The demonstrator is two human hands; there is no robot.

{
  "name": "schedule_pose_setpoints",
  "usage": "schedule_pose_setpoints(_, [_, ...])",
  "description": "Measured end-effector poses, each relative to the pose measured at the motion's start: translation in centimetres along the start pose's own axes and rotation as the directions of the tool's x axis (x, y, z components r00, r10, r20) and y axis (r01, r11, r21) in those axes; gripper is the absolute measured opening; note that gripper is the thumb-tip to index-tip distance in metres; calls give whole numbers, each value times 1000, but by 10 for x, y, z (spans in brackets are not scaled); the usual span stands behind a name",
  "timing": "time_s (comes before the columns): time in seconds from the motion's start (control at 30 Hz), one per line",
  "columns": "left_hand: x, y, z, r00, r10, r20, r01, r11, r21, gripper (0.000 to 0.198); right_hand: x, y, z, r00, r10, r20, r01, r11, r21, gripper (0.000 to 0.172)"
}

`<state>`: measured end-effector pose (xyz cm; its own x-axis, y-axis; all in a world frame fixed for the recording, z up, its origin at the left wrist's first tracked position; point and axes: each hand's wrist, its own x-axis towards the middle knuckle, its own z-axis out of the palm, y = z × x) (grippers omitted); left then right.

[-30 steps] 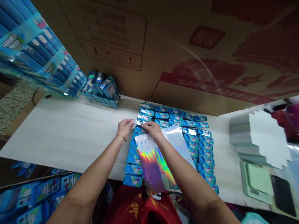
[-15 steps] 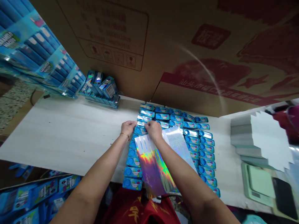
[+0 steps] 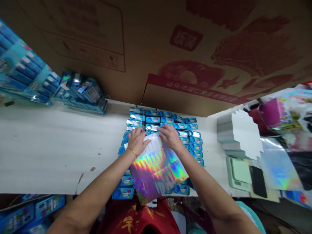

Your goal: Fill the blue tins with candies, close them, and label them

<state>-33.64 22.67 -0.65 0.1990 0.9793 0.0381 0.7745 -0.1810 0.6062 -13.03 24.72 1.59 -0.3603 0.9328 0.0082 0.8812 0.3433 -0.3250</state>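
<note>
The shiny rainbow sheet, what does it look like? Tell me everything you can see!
The shiny rainbow sheet looks thin and smooth, like plastic film or foil. Its far part has pale stripes, orange, yellow, green and blue shine across its middle, and its near left part looks purple. It lies slanted over rows of blue boxes, covering some. The left hand is at its far left edge, the right hand at its far right; exactly which fingers touch it is unclear.

Head view, forward and down
</note>
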Motion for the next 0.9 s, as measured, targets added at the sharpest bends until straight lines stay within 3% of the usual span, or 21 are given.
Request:
schedule_pose_setpoints(0.13, [-2,19,23,997,-76,-2,76,994,73,19,-1,-1,8,996,-47,69,53,995,-87,28])
schedule_pose_setpoints(0.27, [-9,19,23,995,-89,-36,90,996,28,15,0,-11,12,998,-46,-37,46,999,9,26])
schedule_pose_setpoints(0.37, [-14,3,8,968,-182,-175,185,983,5,21,13,-36,21,996,-8,-90,23,985,169,25])
schedule_pose_setpoints(0.43, [-14,-17,-5,908,-284,-308,293,956,-17,27,25,-57,30,995,74,-71,-57,975,217,24])
schedule_pose_setpoints(0.5, [-10,-39,-14,867,-351,-353,353,934,-63,29,36,-76,38,986,165,-36,-154,966,206,23])
schedule_pose_setpoints(0.63, [2,-70,-17,890,-375,-260,331,922,-199,28,45,-94,49,960,281,-13,-276,951,141,24])
schedule_pose_setpoints(0.9, [10,-79,-9,894,-417,-163,328,857,-398,22,51,-106,61,914,400,-70,-386,909,160,26])
